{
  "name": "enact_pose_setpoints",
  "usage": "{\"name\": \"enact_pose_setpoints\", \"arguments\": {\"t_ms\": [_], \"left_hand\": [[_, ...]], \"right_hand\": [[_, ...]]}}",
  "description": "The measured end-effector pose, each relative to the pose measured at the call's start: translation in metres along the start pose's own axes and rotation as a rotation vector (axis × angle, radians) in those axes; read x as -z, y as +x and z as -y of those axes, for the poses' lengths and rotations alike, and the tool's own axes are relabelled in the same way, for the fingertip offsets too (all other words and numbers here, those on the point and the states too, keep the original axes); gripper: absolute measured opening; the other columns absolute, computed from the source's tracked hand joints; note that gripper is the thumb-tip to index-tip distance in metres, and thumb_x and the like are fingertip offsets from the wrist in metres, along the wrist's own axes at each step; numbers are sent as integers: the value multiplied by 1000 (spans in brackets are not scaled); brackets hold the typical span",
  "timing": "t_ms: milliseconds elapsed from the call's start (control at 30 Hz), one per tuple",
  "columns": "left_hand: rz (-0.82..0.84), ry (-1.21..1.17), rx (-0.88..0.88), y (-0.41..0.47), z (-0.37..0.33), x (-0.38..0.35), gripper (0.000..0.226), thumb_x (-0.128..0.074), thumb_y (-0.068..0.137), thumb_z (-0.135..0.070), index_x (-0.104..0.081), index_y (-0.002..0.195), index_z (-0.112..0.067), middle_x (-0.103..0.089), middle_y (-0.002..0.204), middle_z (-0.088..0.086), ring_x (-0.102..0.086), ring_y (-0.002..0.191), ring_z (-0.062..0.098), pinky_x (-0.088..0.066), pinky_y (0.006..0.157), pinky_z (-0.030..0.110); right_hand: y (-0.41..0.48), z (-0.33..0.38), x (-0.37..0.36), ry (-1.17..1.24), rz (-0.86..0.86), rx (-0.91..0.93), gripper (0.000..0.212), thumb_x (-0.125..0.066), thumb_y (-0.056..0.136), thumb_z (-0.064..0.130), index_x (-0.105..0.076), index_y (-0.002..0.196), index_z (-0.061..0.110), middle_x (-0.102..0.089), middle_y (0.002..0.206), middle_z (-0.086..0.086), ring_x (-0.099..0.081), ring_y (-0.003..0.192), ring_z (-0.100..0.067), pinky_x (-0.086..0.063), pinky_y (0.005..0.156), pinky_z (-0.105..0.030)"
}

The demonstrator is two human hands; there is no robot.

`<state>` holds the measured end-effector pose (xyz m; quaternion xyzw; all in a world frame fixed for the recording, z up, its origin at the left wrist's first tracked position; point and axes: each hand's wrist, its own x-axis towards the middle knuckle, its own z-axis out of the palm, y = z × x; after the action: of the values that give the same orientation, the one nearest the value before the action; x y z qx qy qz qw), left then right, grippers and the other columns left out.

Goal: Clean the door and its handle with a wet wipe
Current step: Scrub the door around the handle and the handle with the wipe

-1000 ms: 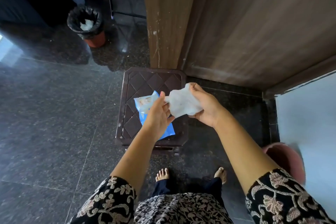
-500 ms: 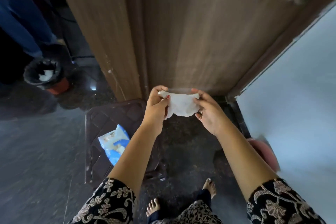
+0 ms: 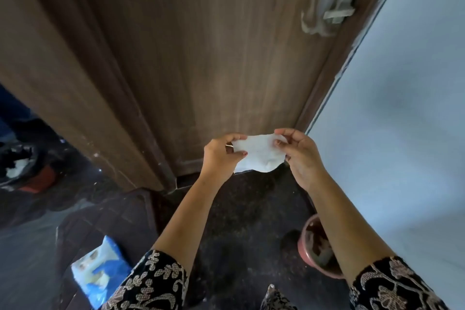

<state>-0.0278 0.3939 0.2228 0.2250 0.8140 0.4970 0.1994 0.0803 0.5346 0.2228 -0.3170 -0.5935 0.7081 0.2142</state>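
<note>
While pinched at both ends, wet wipe stretched sideways between left hand and right hand, low before wooden door. Door handle up and right, blurred; right hand nearer, probably leads.

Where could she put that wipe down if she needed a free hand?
Bare top of the dark stool beyond the blue wipe pack, or the dark floor between the stool and the pink pot. It is crowded at far left, around the bin.
</note>
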Motion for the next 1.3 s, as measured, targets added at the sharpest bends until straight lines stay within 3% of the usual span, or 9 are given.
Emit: {"name": "enact_pose_setpoints", "arguments": {"t_ms": [100, 300, 467, 567, 733, 933, 1200, 1267, 1300], "left_hand": [[-64, 86, -43, 17, -31, -31, 24, -72, 87, -13, -70, 110, -18, -60, 83, -7, -53, 67, 3, -43, 62, 4], [-97, 141, -115, 45, -84, -80, 20, -62, 94, -20, -70, 110, -10, -62, 89, -3, -53, 66, 4, -40, 60, 5], [-124, 121, -120, 60, -118, -108, 27, -54, 98, -31, -68, 106, -9, -44, 115, -6, -48, 109, 15, -42, 101, 28], [-64, 44, -118, 69, -137, -115, 30, -47, 101, -31, -62, 116, -9, -48, 119, -4, -47, 107, 13, -39, 97, 25], [104, -170, -106, 97, -154, -126, 24, -46, 102, -30, -65, 96, -16, -67, 97, 10, -65, 91, 29, -57, 79, 42], [134, -37, -275, 156, -178, -135, 24, -50, 100, -28, -66, 95, -11, -68, 85, 10, -65, 76, 21, -53, 66, 33], [120, 83, -459, 287, -216, -124, 13, -64, 91, -23, -68, 86, -12, -69, 76, 1, -61, 68, 12, -47, 62, 24], [110, 82, -524, 312, -224, -124, 8, -61, 92, -20, -65, 88, -14, -69, 78, 0, -63, 68, 13, -49, 59, 22], [93, 73, -564, 324, -226, -126, 4, -59, 93, -21, -61, 91, -19, -68, 81, -5, -63, 70, 8, -49, 59, 18]], "right_hand": [[21, 21, 36, -39, -44, 34, 23, -58, 87, 1, -69, 86, 21, -66, 96, 3, -59, 98, -17, -48, 87, -29], [56, 64, 101, -83, -76, 112, 21, -53, 93, 10, -69, 88, 23, -65, 104, 4, -58, 105, -17, -51, 88, -26], [79, 84, 129, -157, -193, 151, 21, -49, 95, 12, -67, 97, 22, -62, 111, 3, -57, 107, -17, -52, 88, -28], [89, 95, 138, -271, -283, 264, 15, -52, 94, 23, -64, 103, 27, -59, 107, 12, -56, 107, -12, -49, 90, -26], [102, 114, 137, -518, 204, 264, 50, -67, 73, 56, -50, 119, 48, -48, 134, 16, -43, 122, -4, -38, 99, -29], [152, 126, 135, -386, 143, 271, 2, -68, 83, 27, -67, 84, 28, -68, 81, 8, -65, 72, -4, -52, 64, -16], [261, 173, 152, 133, 25, 89, 17, -60, 86, 25, -71, 82, 12, -72, 75, -6, -66, 79, -24, -58, 68, -33], [284, 169, 133, 269, -230, 172, 27, -54, 91, 23, -71, 89, 3, -72, 81, -17, -63, 81, -29, -55, 74, -44], [284, 172, 132, 341, -68, 186, 27, -54, 90, 23, -68, 97, 2, -70, 89, -20, -62, 84, -29, -52, 79, -48]]}}
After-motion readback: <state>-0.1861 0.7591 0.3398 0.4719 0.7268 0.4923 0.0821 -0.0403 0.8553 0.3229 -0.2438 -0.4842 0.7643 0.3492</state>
